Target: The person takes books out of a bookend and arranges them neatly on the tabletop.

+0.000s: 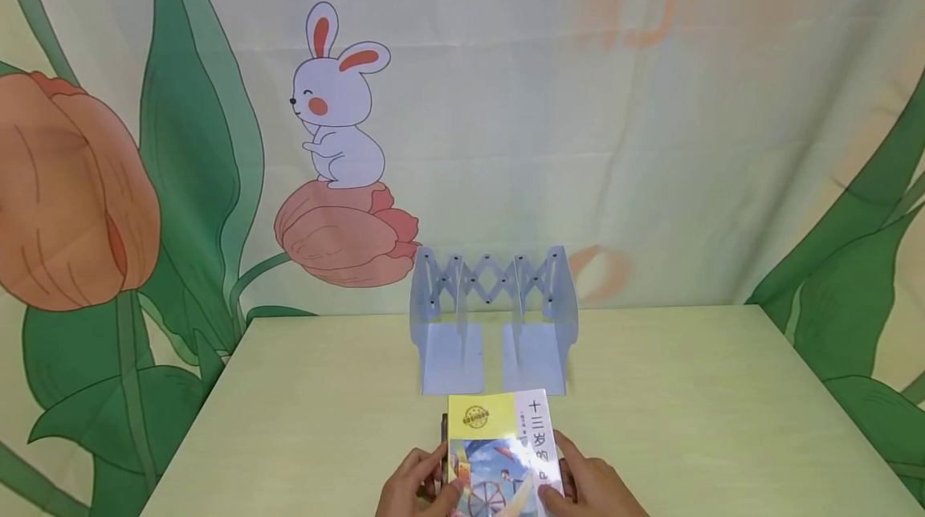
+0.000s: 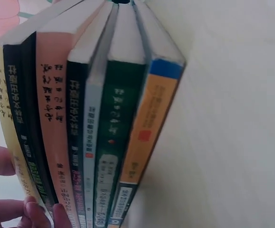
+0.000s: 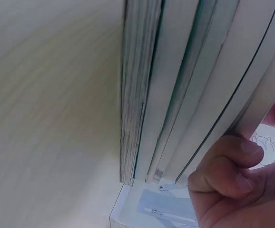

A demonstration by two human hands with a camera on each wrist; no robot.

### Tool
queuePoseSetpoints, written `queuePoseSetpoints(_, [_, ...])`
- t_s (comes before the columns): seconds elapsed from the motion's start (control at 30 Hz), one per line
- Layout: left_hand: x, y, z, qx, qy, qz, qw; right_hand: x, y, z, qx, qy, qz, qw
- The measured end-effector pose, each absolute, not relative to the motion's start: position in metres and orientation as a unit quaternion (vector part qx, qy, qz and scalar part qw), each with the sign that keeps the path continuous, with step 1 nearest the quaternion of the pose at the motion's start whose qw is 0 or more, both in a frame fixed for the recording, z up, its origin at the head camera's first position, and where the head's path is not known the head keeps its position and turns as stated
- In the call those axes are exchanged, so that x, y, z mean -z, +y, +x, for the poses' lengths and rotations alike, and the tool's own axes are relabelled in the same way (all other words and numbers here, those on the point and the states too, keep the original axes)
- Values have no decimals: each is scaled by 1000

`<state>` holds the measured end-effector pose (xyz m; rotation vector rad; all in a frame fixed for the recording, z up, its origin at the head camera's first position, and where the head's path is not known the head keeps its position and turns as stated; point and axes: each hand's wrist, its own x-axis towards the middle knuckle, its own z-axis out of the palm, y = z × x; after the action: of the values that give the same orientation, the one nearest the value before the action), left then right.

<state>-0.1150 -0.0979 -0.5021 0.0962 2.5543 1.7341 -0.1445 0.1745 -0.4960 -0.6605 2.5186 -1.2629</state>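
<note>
A pile of several books lies flat on the table at the near edge in the head view. On top is a book with a yellow and white cover and a picture of a wheel. My left hand pinches this top book at its spine side, thumb on the cover, fingertips against the spines just below. At the opposite side my right hand grips it, thumb on the cover and fingers curled at the page edge. Pink, green and orange spines show lower down in the left wrist view.
Just beyond the books stands a light blue expandable book rack with upright dividers and a crisscross back. The pale table reaches to a curtain printed with tulips and a rabbit.
</note>
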Motion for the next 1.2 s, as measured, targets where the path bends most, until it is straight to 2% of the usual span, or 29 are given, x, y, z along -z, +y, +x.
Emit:
queuePoseSetpoints(0.3, [505, -98, -116, -564, 824, 18, 46, 493, 173, -145, 404, 882, -193, 145])
queuePoseSetpoints(0.63, [503, -92, -117, -503, 864, 19, 20, 485, 172, -144, 374, 905, -132, 153])
queuePoseSetpoints(0.77, [502, -94, -117, -442, 895, 48, -36, 481, 173, -143, 359, 916, -126, 124])
queuePoseSetpoints(1.03, [500, -92, -117, -238, 933, 114, -244, 477, 173, -140, 310, 939, -142, 53])
queuePoseSetpoints(1.13, [495, -92, -118, -180, 939, 138, -260, 481, 173, -138, 285, 942, -178, -17])
queuePoseSetpoints(1.2, [489, -92, -118, -148, 948, 148, -240, 483, 173, -138, 265, 939, -208, -70])
